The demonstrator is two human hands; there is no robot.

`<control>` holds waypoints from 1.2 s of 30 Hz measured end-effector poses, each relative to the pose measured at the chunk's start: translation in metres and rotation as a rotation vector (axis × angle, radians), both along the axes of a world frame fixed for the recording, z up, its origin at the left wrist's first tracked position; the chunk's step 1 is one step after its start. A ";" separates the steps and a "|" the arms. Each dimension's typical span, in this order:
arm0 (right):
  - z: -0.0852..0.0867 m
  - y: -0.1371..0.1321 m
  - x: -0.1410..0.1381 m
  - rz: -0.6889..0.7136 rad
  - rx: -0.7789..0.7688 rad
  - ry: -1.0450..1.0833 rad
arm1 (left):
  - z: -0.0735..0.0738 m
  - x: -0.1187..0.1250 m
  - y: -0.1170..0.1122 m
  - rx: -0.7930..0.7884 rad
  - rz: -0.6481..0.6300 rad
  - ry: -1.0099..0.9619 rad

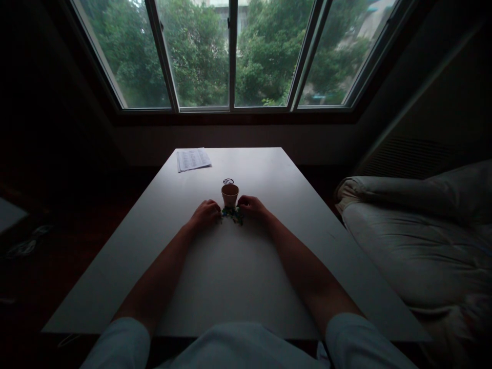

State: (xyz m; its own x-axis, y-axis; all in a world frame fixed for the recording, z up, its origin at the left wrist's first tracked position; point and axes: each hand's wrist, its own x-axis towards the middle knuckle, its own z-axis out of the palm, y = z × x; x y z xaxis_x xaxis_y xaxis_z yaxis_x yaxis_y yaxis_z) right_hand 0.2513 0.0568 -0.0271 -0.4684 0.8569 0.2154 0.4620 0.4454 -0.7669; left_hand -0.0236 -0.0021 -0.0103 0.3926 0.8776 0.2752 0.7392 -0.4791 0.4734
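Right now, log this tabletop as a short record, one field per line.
Left hand: at the left edge of the small pieces; hold unclear
Right hand: beside the cup, right side; contact unclear
Cup: upright, open top
Small pieces: loose cluster, green and dark, in front of the cup
Papers: far left corner of the white table

Cup (230, 198) on table (246, 277) — papers (193, 160) behind

Cup (230, 197) blocking middle, open tabletop (234, 277) in front
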 end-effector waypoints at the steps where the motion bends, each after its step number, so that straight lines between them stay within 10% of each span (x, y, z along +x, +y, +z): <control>1: -0.002 0.001 0.000 -0.002 0.006 0.010 | -0.002 -0.001 0.001 0.004 -0.007 -0.013; 16: -0.013 0.004 -0.002 -0.103 0.226 -0.024 | -0.015 -0.006 0.011 0.004 -0.023 -0.104; 36: -0.022 0.020 0.004 -0.258 0.254 0.237 | 0.004 -0.033 0.006 -0.061 -0.267 0.095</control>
